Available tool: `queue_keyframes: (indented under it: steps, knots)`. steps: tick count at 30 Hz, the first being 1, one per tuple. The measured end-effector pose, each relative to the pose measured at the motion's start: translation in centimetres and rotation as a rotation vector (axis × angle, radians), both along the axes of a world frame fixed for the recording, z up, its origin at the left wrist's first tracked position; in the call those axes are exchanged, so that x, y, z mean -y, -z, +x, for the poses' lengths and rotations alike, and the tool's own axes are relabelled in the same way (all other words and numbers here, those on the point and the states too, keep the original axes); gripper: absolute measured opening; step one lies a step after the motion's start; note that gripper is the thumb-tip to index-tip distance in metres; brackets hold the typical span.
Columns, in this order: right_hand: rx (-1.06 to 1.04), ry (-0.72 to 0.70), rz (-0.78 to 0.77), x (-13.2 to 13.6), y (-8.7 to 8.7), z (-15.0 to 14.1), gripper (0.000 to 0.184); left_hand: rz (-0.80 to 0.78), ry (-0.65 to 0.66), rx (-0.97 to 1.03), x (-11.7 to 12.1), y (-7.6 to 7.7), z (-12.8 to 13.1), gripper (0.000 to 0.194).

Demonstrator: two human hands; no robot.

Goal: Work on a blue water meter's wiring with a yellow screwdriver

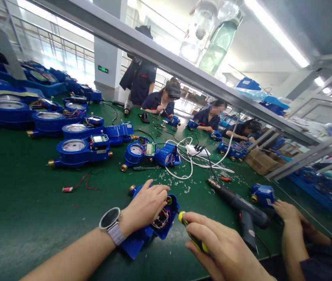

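Note:
An opened blue water meter (164, 224) lies on the green bench in front of me, coloured wires showing inside its housing. My left hand (150, 201), with a watch on the wrist, lies over the meter and grips it, hiding its dial. In my right hand (215, 238) is a screwdriver (193, 236) with a yellow and black handle. Its tip points at the near right edge of the open housing; whether it touches a screw I cannot tell. A red battery (68, 189) with red wire lies to the left.
Several blue meters (78, 150) stand at the left. Behind the work are a white power strip (197, 150), cables and scraps. A heat gun (242, 207) lies to the right, near a co-worker's hand (288, 212) at another meter (263, 195). A shelf beam (166, 54) crosses overhead.

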State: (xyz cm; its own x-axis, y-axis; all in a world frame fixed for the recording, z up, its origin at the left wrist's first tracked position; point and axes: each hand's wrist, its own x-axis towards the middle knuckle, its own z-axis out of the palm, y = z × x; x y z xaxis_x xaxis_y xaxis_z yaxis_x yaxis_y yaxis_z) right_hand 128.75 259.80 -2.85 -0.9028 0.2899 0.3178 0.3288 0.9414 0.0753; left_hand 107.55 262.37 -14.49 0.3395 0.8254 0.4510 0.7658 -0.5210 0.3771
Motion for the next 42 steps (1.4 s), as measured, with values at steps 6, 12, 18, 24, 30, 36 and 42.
queue_keyframes:
  steps: [6,12,18,24,30,36,42]
  knots:
    - [0.120,-0.024,-0.065,-0.5,-1.0,0.4,0.029,-0.034,0.063,-0.005,0.0,-0.3,-0.8,0.011]
    - [0.290,0.088,0.008,-0.2,-1.0,0.1,0.029,-0.071,0.108,-0.013,0.0,-0.4,-1.2,0.014]
    - [0.403,0.366,0.175,0.5,2.0,0.1,0.034,-0.075,0.130,-0.007,0.5,-0.4,-1.4,0.015]
    - [0.391,0.250,0.293,0.9,1.9,0.5,0.039,-0.054,0.135,0.005,0.3,-0.1,-1.6,0.013]
    - [0.452,0.246,0.341,1.5,0.2,-3.2,0.017,-0.050,0.134,0.023,0.3,-0.1,-1.6,0.012]
    - [0.585,0.277,0.639,3.1,1.8,-4.9,0.022,-0.065,0.150,0.039,0.4,-0.2,-1.9,0.009]
    - [0.598,0.213,0.670,3.2,2.4,-2.3,0.037,-0.044,0.157,0.004,0.4,0.0,-1.8,0.011]
